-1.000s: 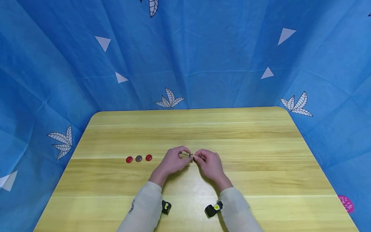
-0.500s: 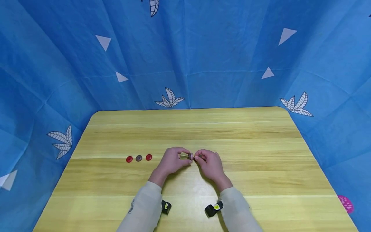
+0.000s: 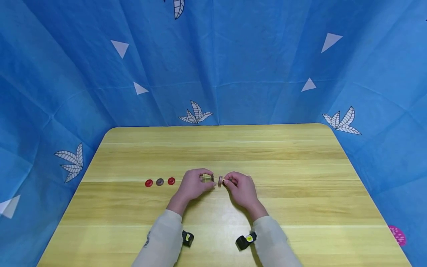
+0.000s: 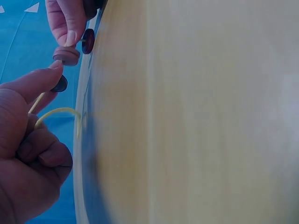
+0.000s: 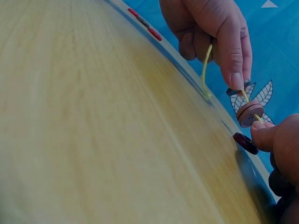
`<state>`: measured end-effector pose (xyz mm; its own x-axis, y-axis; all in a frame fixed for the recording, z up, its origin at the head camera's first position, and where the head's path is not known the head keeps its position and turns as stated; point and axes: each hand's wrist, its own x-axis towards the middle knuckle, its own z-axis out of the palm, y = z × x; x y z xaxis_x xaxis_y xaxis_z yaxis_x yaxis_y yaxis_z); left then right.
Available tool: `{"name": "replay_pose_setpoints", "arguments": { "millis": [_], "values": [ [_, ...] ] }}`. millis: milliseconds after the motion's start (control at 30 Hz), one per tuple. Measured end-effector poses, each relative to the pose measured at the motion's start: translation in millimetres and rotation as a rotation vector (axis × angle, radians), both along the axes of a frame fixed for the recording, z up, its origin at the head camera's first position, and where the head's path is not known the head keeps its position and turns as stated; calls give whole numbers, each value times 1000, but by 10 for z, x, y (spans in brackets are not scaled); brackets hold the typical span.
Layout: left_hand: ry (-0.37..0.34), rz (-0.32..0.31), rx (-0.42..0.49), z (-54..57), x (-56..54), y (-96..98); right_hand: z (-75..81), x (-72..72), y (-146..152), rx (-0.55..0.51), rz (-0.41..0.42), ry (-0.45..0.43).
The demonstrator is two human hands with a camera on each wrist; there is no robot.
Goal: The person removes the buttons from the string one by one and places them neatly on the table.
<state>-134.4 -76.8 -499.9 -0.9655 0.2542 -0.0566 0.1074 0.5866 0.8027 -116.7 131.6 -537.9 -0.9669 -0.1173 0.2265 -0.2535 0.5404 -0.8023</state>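
In the head view, the brown buttons (image 3: 220, 181) stand on edge between the two hands, their flat faces roughly square to a yellow cord (image 3: 206, 177) that runs from left to right. The right hand (image 3: 241, 187) is the nearer, its fingertips just beside them; the left hand (image 3: 195, 183) pinches a dark button (image 3: 212, 178) by its rim, and the gap from that button to the brown ones, along the cord, looks like the relation that counts. Half a second ago the left fingertips were right up at the brown buttons; they have since drawn off to the left, while the right hand has stayed put. Three loose buttons (image 3: 160, 182) lie in a row on the table (image 3: 317, 207), left of the left hand. In the left wrist view, the brown buttons sit just past the left fingertips, and a length of cord loops free near the curled lower fingers. In the right wrist view, the cord reaches one brown face from the left fingertips and shows again at the other, where the right finger and thumb pinch it (what else that grip covers is hidden). A dark red button (image 5: 245, 143) is just beside the right fingertips; whether it is threaded too, I cannot tell.
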Motion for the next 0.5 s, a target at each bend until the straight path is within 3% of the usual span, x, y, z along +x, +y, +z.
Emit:
{"name": "replay_pose_setpoints", "arguments": {
  "millis": [500],
  "values": [
    [-2, 71, 25, 19, -1, -216, 6, 0, -5, 5, 0, -15]
  ]
}}
